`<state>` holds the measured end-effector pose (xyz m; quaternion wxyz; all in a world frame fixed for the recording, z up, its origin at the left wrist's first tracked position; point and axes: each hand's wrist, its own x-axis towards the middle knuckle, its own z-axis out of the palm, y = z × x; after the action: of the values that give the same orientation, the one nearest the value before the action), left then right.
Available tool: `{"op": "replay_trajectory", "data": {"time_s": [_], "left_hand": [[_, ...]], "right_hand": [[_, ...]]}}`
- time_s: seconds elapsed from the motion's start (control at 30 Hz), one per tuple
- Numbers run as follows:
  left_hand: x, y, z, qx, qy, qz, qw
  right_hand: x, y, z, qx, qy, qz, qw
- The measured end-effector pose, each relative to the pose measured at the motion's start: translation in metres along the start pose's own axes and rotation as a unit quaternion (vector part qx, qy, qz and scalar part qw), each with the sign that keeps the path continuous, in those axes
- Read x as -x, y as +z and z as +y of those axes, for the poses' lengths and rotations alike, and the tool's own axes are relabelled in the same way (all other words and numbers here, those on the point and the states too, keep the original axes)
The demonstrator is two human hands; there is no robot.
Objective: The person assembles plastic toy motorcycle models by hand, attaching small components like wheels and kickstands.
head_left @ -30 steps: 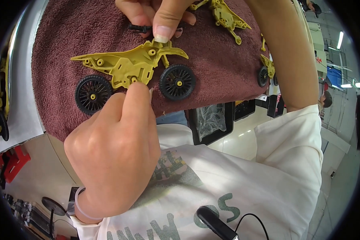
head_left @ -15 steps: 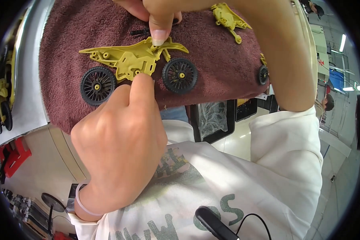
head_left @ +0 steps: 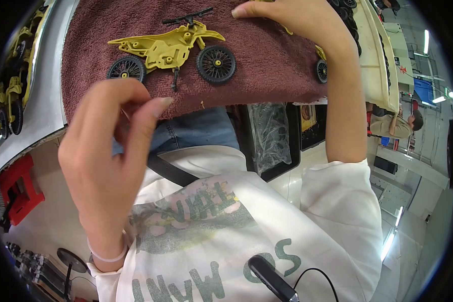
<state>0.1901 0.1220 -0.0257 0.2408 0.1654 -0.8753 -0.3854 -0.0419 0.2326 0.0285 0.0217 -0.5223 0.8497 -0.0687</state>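
Half-shell [head_left: 168, 48]: yellow motorbike body with black wheels, on the towel [head_left: 267, 63], top centre of the frame.
Left hand [head_left: 103, 146]: left of frame, fingers loosely curled, thumb apart, seemingly empty.
Right hand [head_left: 299, 17]: upper right of centre, over another yellow part [head_left: 288, 30]; grip hidden.
Change: both hands have left the half-shell; its handlebar [head_left: 187, 19] and black stand [head_left: 175, 79] now sit unheld, apparently seated.

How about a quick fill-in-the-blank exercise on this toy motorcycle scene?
1. The toy motorcycle's body is coloured ____.
2. Its two wheels are mostly ____.
3. The wristband is on the person's ____ wrist.
4. The hand nearer the handlebar is the person's ____ one.

Missing words: yellow; black; left; right.
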Motion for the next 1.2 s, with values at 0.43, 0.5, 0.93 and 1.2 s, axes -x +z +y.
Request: {"op": "replay_trajectory", "data": {"time_s": [0.43,0.5,0.93,1.2], "left_hand": [[-0.043,-0.034,-0.027,-0.135,0.347,-0.067,0.925],[-0.040,-0.024,-0.039,-0.050,0.293,-0.041,0.954],[-0.051,-0.017,-0.035,-0.077,0.260,-0.088,0.958],[-0.051,0.007,-0.036,0.002,0.228,-0.032,0.973]], "right_hand": [[0.010,0.021,-0.095,-0.261,-0.117,0.257,0.923],[0.008,0.022,-0.102,-0.257,-0.120,0.256,0.924],[0.028,0.040,-0.076,-0.211,-0.069,0.221,0.950],[0.035,0.053,-0.065,-0.179,-0.048,0.193,0.963]]}}
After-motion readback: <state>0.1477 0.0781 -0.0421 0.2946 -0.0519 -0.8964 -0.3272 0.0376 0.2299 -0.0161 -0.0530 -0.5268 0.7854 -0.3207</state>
